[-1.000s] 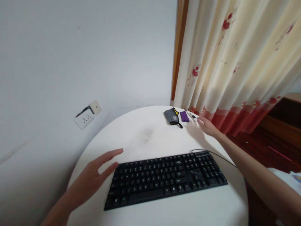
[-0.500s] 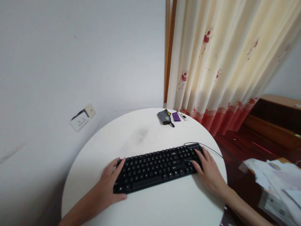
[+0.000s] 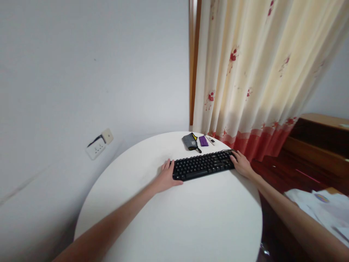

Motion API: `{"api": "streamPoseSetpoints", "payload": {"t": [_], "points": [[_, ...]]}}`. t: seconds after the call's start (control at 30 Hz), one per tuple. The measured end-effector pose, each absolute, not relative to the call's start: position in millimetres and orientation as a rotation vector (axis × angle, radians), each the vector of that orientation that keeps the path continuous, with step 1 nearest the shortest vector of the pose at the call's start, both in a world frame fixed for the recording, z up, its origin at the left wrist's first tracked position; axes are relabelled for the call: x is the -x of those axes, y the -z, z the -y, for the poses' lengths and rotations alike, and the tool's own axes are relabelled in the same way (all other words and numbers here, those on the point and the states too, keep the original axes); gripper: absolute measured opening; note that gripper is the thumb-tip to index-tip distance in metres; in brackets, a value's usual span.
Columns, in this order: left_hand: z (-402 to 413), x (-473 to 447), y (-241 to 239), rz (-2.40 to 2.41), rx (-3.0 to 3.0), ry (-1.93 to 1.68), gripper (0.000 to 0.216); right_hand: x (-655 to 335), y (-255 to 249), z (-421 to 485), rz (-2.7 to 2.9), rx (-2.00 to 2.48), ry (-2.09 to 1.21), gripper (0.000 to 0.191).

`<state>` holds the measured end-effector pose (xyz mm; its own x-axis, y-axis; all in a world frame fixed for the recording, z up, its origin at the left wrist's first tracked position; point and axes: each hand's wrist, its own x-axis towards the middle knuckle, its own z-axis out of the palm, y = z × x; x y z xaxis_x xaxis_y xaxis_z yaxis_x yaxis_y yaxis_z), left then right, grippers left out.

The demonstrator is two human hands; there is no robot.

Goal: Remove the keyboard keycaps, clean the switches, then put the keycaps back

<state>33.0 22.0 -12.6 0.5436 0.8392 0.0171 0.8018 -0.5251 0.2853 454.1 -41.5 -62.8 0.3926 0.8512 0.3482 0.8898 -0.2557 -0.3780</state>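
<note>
A black keyboard (image 3: pixel 201 166) lies on the round white table (image 3: pixel 196 214), set slightly aslant with its right end farther from me. At its left end, my left hand (image 3: pixel 167 177) grips the edge, thumb along the near side and fingers round the far corner. My right hand (image 3: pixel 242 164) holds the other end, with its thumb and fingers over the number-pad side. Just beyond the keyboard lie a grey pouch with yellow lining (image 3: pixel 190 142), a small purple cloth piece (image 3: pixel 203 141) and a small white object with a dark patch (image 3: pixel 212 141).
A white wall with a socket (image 3: pixel 96 148) borders the table on the left. Behind the table hangs a cream curtain (image 3: pixel 251 80) with a red hem. Papers (image 3: pixel 324 211) lie at the lower right, near a wooden cabinet (image 3: pixel 321 134).
Both hands have moved the keyboard away from me and somewhat to the right, close to the pouch. My arms are stretched farther out. The view has shifted slightly.
</note>
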Motion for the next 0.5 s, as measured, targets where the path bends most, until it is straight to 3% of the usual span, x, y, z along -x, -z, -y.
{"api": "streamPoseSetpoints", "payload": {"t": [0.27,0.4,0.5], "points": [[-61.2,-51.9,8.9,-1.294,-2.523,-0.234,0.121,-458.0,47.6,19.6,1.422,2.206,0.135,0.057],[-40.1,-37.6,4.9,-1.325,-2.525,-0.281,0.120,-405.4,41.2,40.3,1.496,2.088,0.295,0.056],[2.8,-17.9,-2.6,-1.195,-2.648,-0.261,0.105,-340.2,39.3,78.9,1.846,1.817,0.253,0.053]]}}
